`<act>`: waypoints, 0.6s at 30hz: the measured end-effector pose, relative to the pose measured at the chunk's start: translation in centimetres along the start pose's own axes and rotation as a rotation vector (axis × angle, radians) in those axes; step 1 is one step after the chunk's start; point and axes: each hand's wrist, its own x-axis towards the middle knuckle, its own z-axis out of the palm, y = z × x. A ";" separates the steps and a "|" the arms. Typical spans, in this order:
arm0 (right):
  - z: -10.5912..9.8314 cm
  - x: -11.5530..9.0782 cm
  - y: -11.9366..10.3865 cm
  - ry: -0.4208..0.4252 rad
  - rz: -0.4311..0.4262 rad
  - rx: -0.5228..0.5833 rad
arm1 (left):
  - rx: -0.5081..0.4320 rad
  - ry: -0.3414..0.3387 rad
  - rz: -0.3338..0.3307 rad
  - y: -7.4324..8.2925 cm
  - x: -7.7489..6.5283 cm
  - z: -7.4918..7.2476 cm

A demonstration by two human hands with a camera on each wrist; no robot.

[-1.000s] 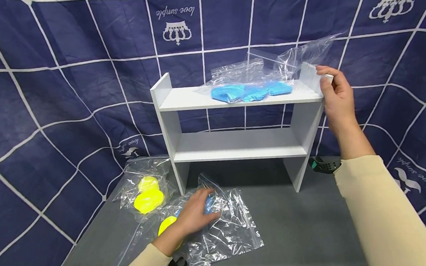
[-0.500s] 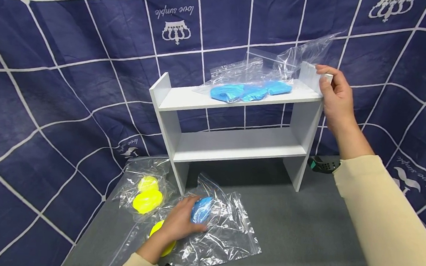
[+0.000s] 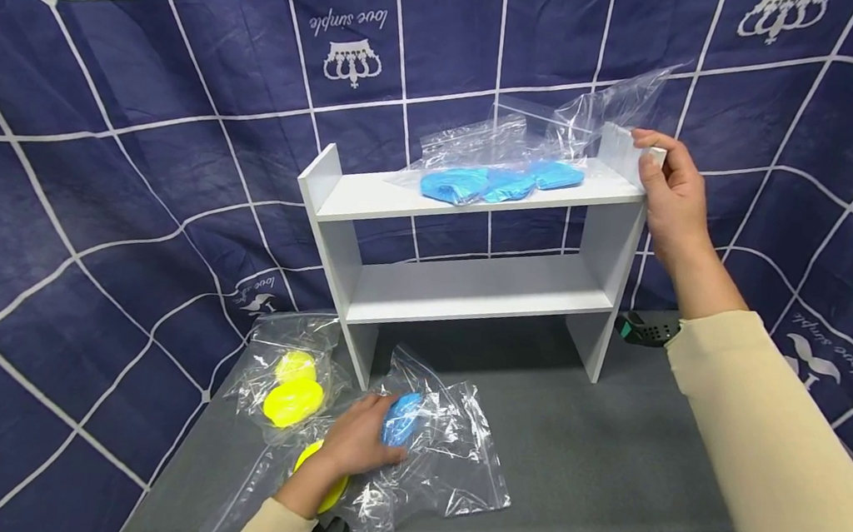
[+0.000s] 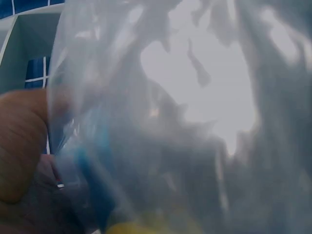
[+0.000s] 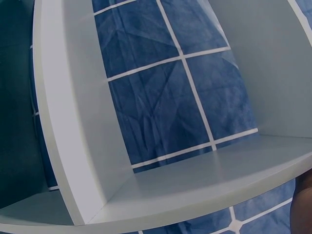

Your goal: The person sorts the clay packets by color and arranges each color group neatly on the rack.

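With fingers (image 3: 380, 403) clamped, grips in two places. Near the desk's (image 3: 605, 480) back left corner, two yellow discs (image 3: 294, 403) in a clear bag (image 3: 270, 339); farther from that corner, in the left hand (image 3: 357, 438), a blue disc (image 3: 403, 419) amid crinkled plastic (image 3: 452, 460); then a white shelf (image 3: 477, 291) topped with blue pieces (image 3: 510, 186), pinched at its upper right corner by the right hand (image 3: 676, 200).

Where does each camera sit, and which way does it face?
Head: on the head, facing forward and down at the white shelf unit; left hand, right hand and cream sleeves show.
Left wrist: on that wrist, facing a clear plastic bag; left hand partly shows.
Right wrist: on that wrist, facing into the white shelf unit; right hand barely shows.
Shared by head and right wrist: white shelf unit, blue grid-patterned cloth.
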 end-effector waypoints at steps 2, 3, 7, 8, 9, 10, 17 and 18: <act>0.0 0.0 0.0 -0.001 0.001 0.001 | -0.031 -0.014 -0.002 0.2 0.4 -0.3; 0.0 0.0 -0.1 -0.001 0.001 -0.002 | -0.051 -0.018 -0.007 0.3 0.7 -0.4; -0.2 0.0 -0.1 0.000 0.002 -0.025 | -0.132 0.019 -0.023 0.4 2.2 -0.6; -0.2 0.0 -0.1 0.002 0.000 -0.028 | -0.136 0.039 -0.015 0.4 2.6 -0.6; -0.2 0.0 -0.1 0.003 -0.002 -0.027 | -0.129 0.058 -0.011 0.4 3.0 -0.6; -0.2 0.0 -0.1 0.004 -0.003 -0.025 | -0.124 0.070 -0.009 0.4 3.4 -0.6; 0.0 0.0 0.0 0.000 0.004 0.002 | -0.090 0.009 -0.058 0.3 4.3 -0.5; 0.0 0.0 0.0 -0.001 0.005 -0.002 | -0.093 -0.011 -0.057 0.3 4.3 -0.4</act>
